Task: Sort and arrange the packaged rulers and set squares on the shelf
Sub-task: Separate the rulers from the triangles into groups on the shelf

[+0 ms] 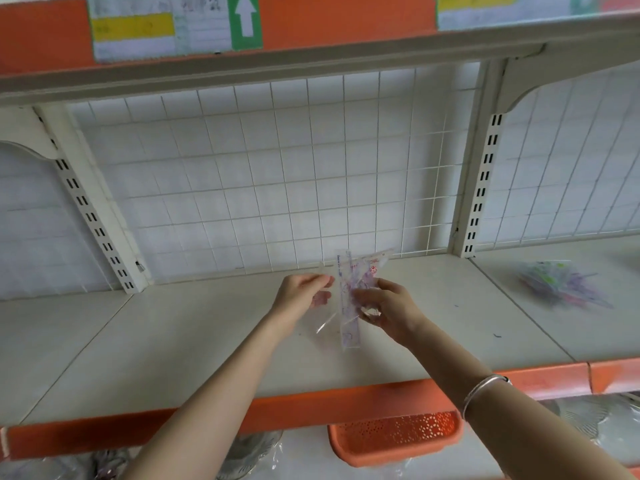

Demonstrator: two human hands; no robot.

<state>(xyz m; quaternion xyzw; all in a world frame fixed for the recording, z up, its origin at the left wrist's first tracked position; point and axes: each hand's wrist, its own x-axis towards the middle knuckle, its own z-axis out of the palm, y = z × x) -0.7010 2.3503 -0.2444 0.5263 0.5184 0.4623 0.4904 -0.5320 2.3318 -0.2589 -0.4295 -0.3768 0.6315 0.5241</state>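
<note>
Both hands hold a clear packaged ruler set (347,308) above the middle of the cream shelf (180,341). My left hand (301,292) pinches the left edge of its transparent sleeve. My right hand (384,310) grips the pack from the right, fingers curled round the ruler and set square inside. The pack stands nearly upright, its top end near the wire grid back. A loose pile of more packaged rulers and set squares (562,284) lies on the shelf section to the right.
White wire grid panel (277,174) backs the shelf, between two slotted uprights (93,216). An upper shelf with an orange price strip (311,19) hangs overhead. Below the orange front edge sit an orange perforated basket (398,441) and plastic-wrapped goods.
</note>
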